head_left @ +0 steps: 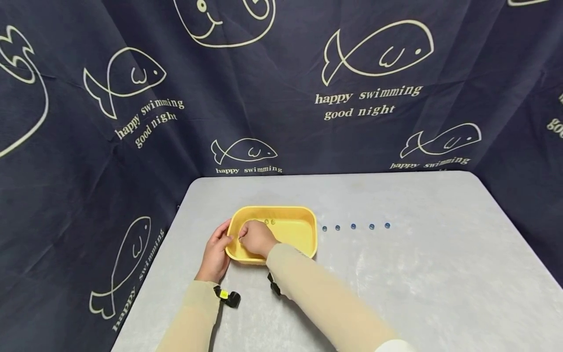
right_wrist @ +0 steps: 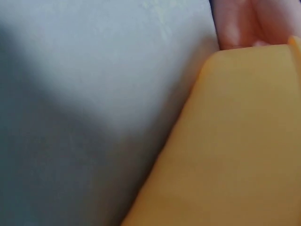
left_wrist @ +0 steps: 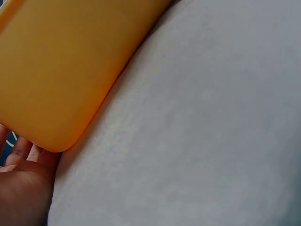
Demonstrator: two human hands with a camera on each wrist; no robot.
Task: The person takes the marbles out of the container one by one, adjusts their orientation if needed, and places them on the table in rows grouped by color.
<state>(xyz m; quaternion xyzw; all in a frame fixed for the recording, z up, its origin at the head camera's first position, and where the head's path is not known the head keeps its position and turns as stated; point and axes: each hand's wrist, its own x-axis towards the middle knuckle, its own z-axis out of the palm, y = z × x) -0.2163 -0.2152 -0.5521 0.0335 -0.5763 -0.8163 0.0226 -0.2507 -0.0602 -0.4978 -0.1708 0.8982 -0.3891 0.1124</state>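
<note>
A yellow plastic basin [head_left: 299,234] stands on the table, towards its left side. My left hand [head_left: 215,254] grips the basin's left end, its thumb at the rim and its fingers along the outer wall. In the left wrist view, the fingers of that hand [left_wrist: 23,183] reach behind the basin's corner. My right hand [head_left: 257,238] is down inside the basin at the left, with its fingers curled. Whether something small is between its fingertips is hidden. Two small ring-like pieces [head_left: 270,222] lie in the basin by the far wall, just beyond the right hand.
Several small blue ring-like pieces [head_left: 353,226] form a spaced row on the grey-white table [head_left: 418,274], right of the basin. A dark blue curtain [head_left: 299,142] with fish drawings hangs behind the table and at its sides. Black wrist straps [head_left: 228,297] sit at the cuffs.
</note>
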